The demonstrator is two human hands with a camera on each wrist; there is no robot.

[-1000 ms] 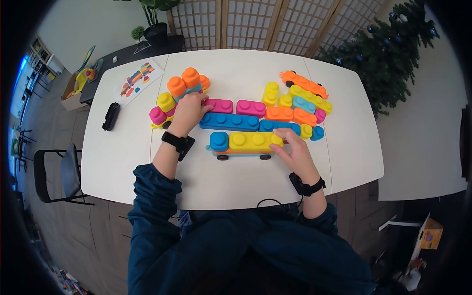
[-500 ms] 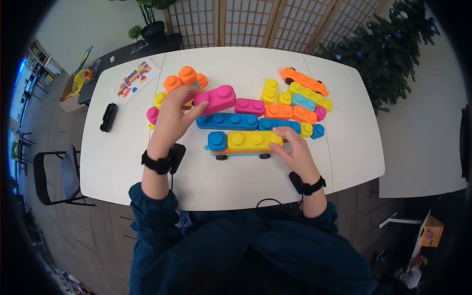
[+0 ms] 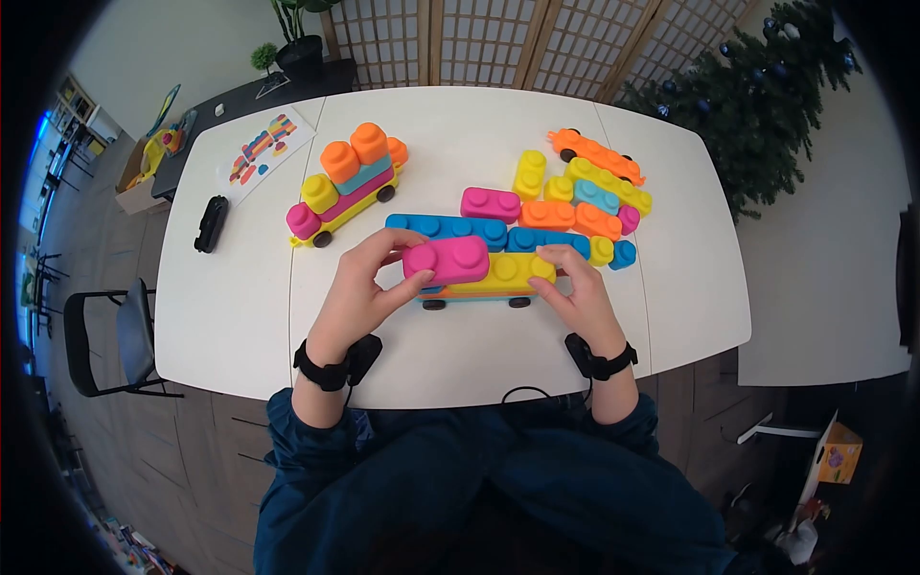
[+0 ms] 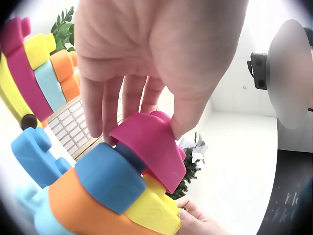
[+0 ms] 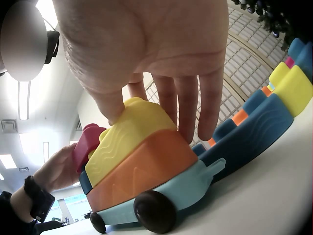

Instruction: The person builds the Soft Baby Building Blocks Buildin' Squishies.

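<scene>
A magenta two-stud building block [image 3: 447, 261] is pinched between the thumb and fingers of my left hand [image 3: 356, 287]. In the left wrist view it tilts over a small blue block [image 4: 110, 176] and overlaps a long yellow block [image 4: 154, 210]. Both of those sit on an orange layer [image 5: 146, 169] above a light-blue wheeled base [image 5: 190, 183]. My right hand [image 3: 586, 305] grips the right end of the yellow block, thumb on the near side and fingers on the far side. The magenta block hides part of the blue one in the head view.
Behind the wheeled stack lie blue blocks [image 3: 446, 227], another magenta block [image 3: 491, 204] and orange blocks [image 3: 547, 216]. A second wheeled stack [image 3: 350, 196] stands at the left, an orange wheeled base [image 3: 596, 156] at the back right. A picture sheet [image 3: 268, 153] and a black case [image 3: 212, 224] lie far left.
My left hand has picked up the magenta block from the row behind and brought it nearer, over the left part of the wheeled stack. The right hand keeps its grip on the yellow block.
</scene>
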